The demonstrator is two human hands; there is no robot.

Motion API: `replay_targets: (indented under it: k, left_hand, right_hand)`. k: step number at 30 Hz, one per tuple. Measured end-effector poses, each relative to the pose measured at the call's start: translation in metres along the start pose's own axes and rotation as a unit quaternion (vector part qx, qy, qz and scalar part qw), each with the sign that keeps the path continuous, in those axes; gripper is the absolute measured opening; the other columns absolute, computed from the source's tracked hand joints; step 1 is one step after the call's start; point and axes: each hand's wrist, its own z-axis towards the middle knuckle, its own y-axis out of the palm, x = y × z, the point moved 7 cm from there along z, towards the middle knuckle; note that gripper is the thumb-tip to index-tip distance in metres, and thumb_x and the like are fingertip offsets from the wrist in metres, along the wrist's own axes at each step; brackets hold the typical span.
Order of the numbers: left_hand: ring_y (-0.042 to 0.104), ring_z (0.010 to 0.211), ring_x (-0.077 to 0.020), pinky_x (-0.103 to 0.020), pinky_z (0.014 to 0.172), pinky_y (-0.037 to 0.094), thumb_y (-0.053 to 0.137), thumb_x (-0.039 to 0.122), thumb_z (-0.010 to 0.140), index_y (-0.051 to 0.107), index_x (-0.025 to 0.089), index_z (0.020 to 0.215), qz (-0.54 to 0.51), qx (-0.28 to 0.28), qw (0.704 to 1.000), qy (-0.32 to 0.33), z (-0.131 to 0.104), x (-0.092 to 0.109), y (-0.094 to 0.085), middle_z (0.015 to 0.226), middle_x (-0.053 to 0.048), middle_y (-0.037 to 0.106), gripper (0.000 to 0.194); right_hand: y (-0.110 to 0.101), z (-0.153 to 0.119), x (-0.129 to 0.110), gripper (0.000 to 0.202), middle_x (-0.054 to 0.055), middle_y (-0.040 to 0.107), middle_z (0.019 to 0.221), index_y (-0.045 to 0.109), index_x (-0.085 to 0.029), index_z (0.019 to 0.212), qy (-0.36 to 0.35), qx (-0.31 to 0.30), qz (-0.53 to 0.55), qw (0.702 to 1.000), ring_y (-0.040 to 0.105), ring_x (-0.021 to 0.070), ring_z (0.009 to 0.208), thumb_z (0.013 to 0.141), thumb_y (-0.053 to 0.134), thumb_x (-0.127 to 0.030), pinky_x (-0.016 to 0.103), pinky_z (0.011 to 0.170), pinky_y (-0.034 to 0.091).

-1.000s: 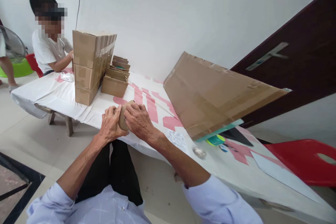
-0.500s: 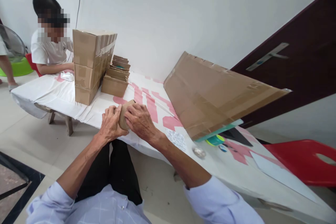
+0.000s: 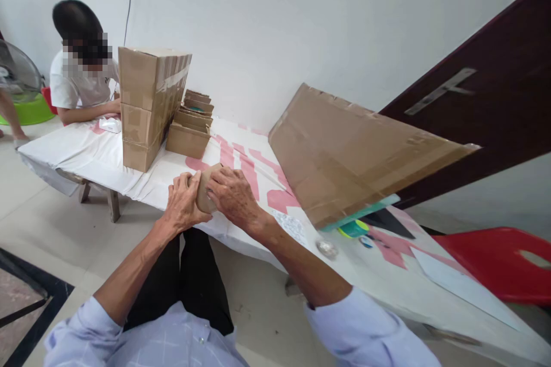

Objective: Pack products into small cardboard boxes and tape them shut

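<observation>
A small brown cardboard box (image 3: pixel 205 190) is held between my hands at the near edge of the cloth-covered table (image 3: pixel 146 186). My left hand (image 3: pixel 183 203) grips its left side, the thumb low along the near end. Across its right side lie the bent fingers of my right hand (image 3: pixel 232 194). Beyond my hands, open cardboard boxes (image 3: pixel 188 140) stand in a row beside a tall stack of taped cartons (image 3: pixel 136 110).
A large cardboard sheet (image 3: pixel 357 152) leans to the right, near a green tape roll (image 3: pixel 353 229) and a clear round item (image 3: pixel 327 249). A person (image 3: pixel 81 89) sits at the far left. A red chair (image 3: pixel 491 264) stands at the right.
My right hand has shifted slightly right on the small box, and more of the box's face shows. The seated person's head has lowered.
</observation>
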Motion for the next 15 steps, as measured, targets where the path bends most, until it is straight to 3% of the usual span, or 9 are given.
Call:
replay_targets:
  k: [5,15]
  left_hand:
    - [0.047,0.135,-0.0422,-0.057,0.108,0.044,0.09,0.033,0.056,0.035,0.023,0.16,0.0,-0.006,1.0,0.001,0.0004,0.0033,-0.0015,0.147,-0.017,0.046,0.119]
    - [0.045,0.136,-0.0423,-0.057,0.109,0.043,0.089,0.034,0.057,0.033,0.021,0.161,0.007,-0.013,1.0,0.002,0.001,0.0034,-0.0002,0.148,-0.018,0.046,0.119]
  right_hand:
    - [0.0003,0.0064,-0.0032,0.021,0.011,0.074,0.096,0.077,-0.017,0.093,-0.022,-0.023,-0.001,0.999,0.054,0.0291,0.105,0.099,0.058,-0.012,0.04,0.089,0.038]
    - [0.0078,0.0073,-0.0045,0.026,0.016,0.07,0.102,0.075,-0.011,0.107,-0.095,-0.039,-0.028,0.994,0.051,0.0315,0.101,0.096,0.052,-0.004,0.043,0.087,0.04]
